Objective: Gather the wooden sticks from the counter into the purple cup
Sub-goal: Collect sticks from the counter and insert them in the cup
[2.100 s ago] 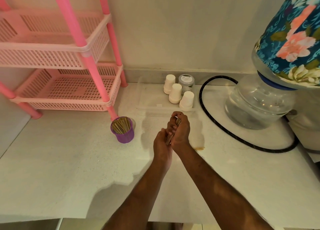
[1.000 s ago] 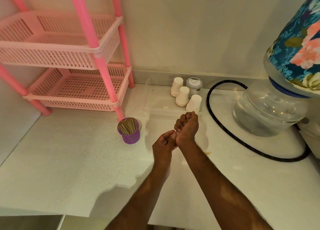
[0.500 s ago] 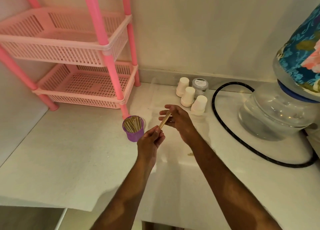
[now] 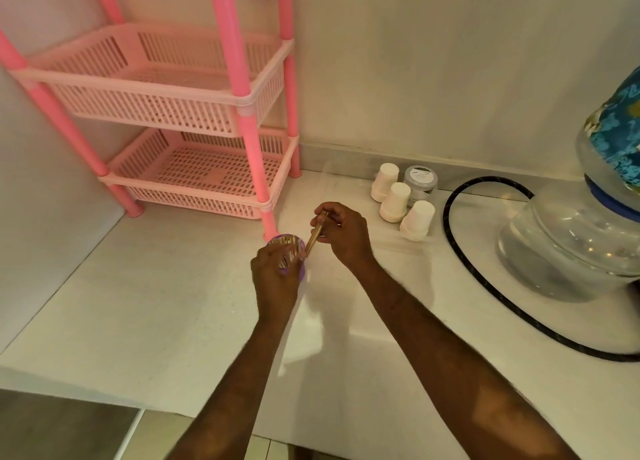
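The purple cup (image 4: 302,273) stands on the white counter (image 4: 156,303) by the foot of the pink rack, packed with upright wooden sticks (image 4: 288,250). My left hand (image 4: 273,283) is curled round the cup and hides most of it. My right hand (image 4: 346,234), just right of the cup, pinches a small bundle of wooden sticks (image 4: 316,233). The bundle tilts down to the left, with its lower end at the cup's rim beside my left fingers.
A pink two-tier basket rack (image 4: 194,179) stands at the back left. Three upturned white cups (image 4: 394,201) and a grey-lidded jar (image 4: 419,179) sit by the wall. A black hose (image 4: 464,262) loops round a large water bottle (image 4: 568,251) at right.
Both hands moved left to the cup. My left hand let go of the bundle's lower end and took hold of the cup; my right hand has tilted the bundle down to the rim.
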`<state>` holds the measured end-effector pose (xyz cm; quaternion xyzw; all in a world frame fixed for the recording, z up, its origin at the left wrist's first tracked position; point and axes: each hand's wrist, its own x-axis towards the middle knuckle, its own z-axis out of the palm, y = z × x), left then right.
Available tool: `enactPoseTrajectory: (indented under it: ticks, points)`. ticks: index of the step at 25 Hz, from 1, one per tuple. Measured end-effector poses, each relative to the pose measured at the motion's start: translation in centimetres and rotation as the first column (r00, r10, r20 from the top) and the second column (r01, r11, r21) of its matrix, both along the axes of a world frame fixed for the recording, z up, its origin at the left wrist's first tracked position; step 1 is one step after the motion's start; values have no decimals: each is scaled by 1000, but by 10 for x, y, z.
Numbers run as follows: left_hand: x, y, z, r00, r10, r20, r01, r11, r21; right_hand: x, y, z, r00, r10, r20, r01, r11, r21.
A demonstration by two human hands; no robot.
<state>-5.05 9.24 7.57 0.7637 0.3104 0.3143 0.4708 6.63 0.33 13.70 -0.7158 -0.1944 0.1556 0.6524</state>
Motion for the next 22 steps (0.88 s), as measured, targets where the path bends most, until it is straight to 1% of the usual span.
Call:
enactPoseTrajectory:
  ticks: [1, 2, 3, 4, 7, 9, 13, 16, 18, 20, 22]
  points:
    - [-1, 3, -2, 997, 27, -77, -16, 990, 142, -3, 8, -3, 997, -24, 77, 27, 999, -39]
    - [-2, 5, -5, 987, 41, -154, -10, 981, 194, -5, 15, -6, 989, -41, 139, 53, 995, -82]
    - [-2, 7, -7, 978, 35, -205, 5, 981, 192, -7, 22, -8, 983, -52, 178, 74, 990, -120]
    - [-3, 9, -10, 976, 13, -219, 25, 985, 169, -10, 29, -10, 976, -57, 211, 90, 985, -149]
    - [-3, 14, -14, 989, -33, -147, 52, 990, 128, -17, 43, -18, 957, -27, 290, 98, 968, -232]
    - [-2, 17, -14, 993, -32, -112, 45, 993, 113, -21, 48, -25, 946, 42, 323, 68, 944, -324]
    - [-1, 20, -14, 996, -55, -71, 59, 997, 47, -26, 53, -37, 913, 258, 316, -51, 841, -538]
    - [-2, 23, -13, 990, -114, -77, 117, 993, 27, -29, 54, -41, 879, 367, 304, -96, 761, -641]
    - [-3, 25, -12, 990, -118, -78, 121, 992, 33, -30, 56, -42, 816, 458, 352, -94, 706, -702]
    - [-3, 25, -12, 990, -118, -74, 121, 992, 37, -31, 57, -44, 735, 533, 419, -41, 651, -758]
    - [-3, 25, -13, 990, -122, -74, 125, 991, 39, -32, 59, -49, 700, 547, 459, 19, 628, -778]
